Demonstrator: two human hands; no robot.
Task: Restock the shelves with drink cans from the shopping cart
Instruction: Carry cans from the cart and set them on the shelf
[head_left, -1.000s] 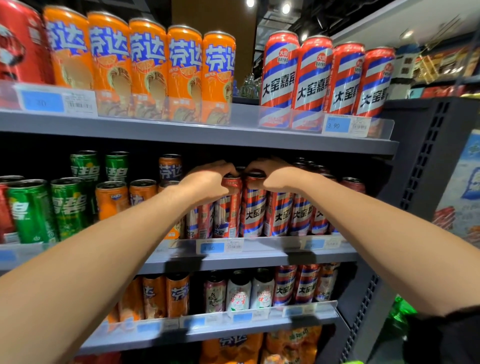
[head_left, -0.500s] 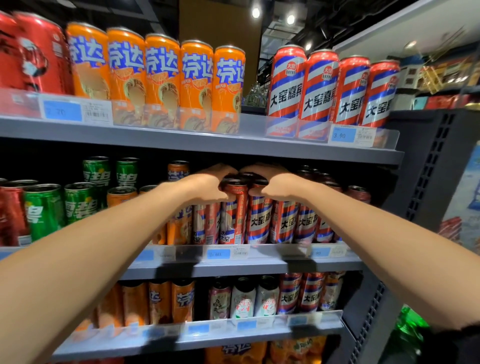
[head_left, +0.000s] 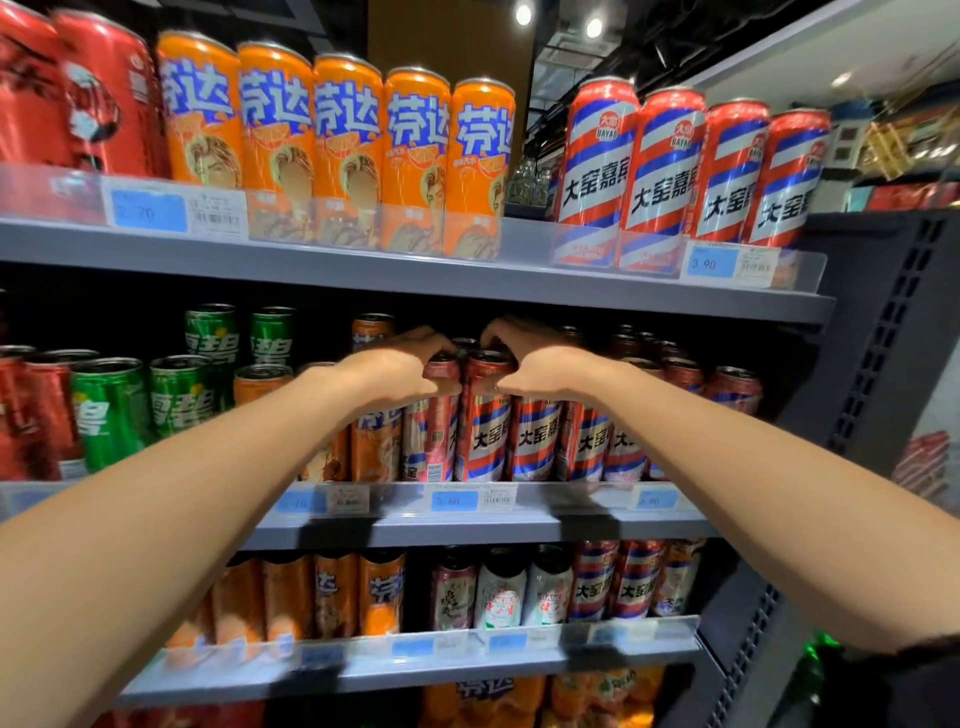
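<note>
Both my arms reach into the middle shelf (head_left: 467, 525). My left hand (head_left: 395, 366) grips the top of a red, white and blue striped can (head_left: 428, 436) at the front of the row. My right hand (head_left: 540, 366) grips the top of the neighbouring striped can (head_left: 483, 426). The two cans stand upright side by side, touching. More striped cans (head_left: 592, 441) fill the row to the right. The shopping cart is out of view.
Orange cans (head_left: 374, 447) and green cans (head_left: 111, 410) stand left of my hands. The top shelf (head_left: 415, 270) just above holds tall orange cans (head_left: 343, 145) and striped cans (head_left: 660, 171). A lower shelf (head_left: 415, 670) carries mixed cans. A dark perforated end panel (head_left: 883, 338) bounds the right.
My hands stay on the tops of the same two striped cans, drawn slightly closer together. The view has tilted up a little, so the shelves sit lower in frame.
</note>
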